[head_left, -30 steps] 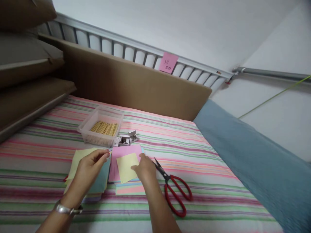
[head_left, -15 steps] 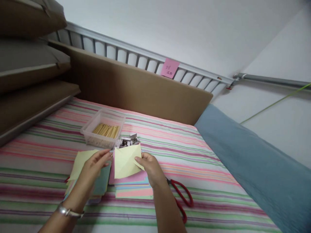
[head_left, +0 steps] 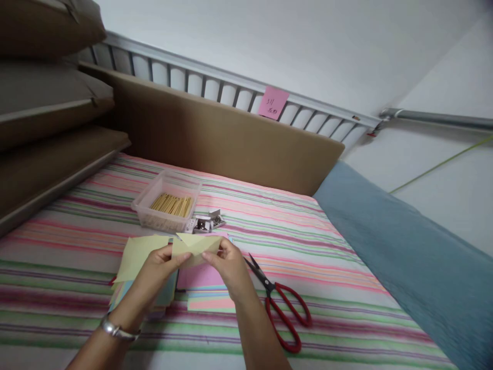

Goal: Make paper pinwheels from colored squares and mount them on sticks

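Left fingers [head_left: 182, 259] have reached the yellow paper [head_left: 197, 246] — right fingers [head_left: 211, 258] pinch opposite.

The folded sheet [head_left: 196, 242] is plain pale yellow, matching the loose sheet [head_left: 135, 254], next to a light blue sheet [head_left: 166, 293], a plain pink sheet [head_left: 198, 277] and layered papers [head_left: 211, 303] showing bands of blue, green and salmon. The cloth [head_left: 277, 221] is white, striped in pink, orange, green and deep purple, while the scissors [head_left: 268, 286] pair red handles with black blades, the bracelet [head_left: 118, 332] is silver and the sticks [head_left: 172, 205] golden tan. Plain brown marks the board [head_left: 215, 136], white the radiator [head_left: 211, 88], pink with dark writing the note [head_left: 273, 102], and dusty blue the covering [head_left: 385, 241]
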Demonstrator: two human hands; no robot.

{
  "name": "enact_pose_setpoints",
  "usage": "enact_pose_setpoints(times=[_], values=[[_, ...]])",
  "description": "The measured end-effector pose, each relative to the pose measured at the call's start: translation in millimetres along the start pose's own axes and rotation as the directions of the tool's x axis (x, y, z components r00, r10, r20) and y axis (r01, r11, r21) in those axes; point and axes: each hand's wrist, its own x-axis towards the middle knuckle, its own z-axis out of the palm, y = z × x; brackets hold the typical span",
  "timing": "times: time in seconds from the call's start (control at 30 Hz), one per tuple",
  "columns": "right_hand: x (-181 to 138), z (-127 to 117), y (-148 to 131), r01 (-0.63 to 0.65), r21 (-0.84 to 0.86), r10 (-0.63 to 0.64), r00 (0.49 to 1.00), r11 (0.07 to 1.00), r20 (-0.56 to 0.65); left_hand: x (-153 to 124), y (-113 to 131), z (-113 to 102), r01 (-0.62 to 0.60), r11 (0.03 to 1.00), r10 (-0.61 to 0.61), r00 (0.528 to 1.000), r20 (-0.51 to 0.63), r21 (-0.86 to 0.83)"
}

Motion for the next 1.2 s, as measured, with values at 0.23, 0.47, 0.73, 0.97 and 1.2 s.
enact_pose_setpoints(times=[0.23,0.47,0.73,0.97,1.2], values=[[-4.3,-7.8,-13.1,0.425,-0.346,-0.49,0.863,0.836,-0.125,-3.8,-0.5,1.5,-0.096,0.995,0.094,0.984,-0.15,-0.009],[-7.3,5.5,3.2,0.61,-0.588,-0.678,0.722,0.531,0.136,-20.4,15.0,9.8,0.224,0.767,-0.13,0.972,0.197,-0.601],[-9.1,21.8,21.1,0.597,-0.671,-0.64,0.733,0.44,0.232,-11.3,10.9,3.3,0.099,0.735,-0.208,0.975,-0.084,-0.67],[-7.2,20.1,19.2,0.623,-0.644,-0.628,0.729,0.444,0.272,-4.9,16.9,-15.6,0.091,0.777,-0.227,0.963,-0.142,-0.623],[-11.5,22.4,16.9,0.629,-0.657,-0.622,0.723,0.415,0.3,-4.7,15.6,-16.9,0.082,0.805,-0.189,0.974,-0.123,-0.588]])
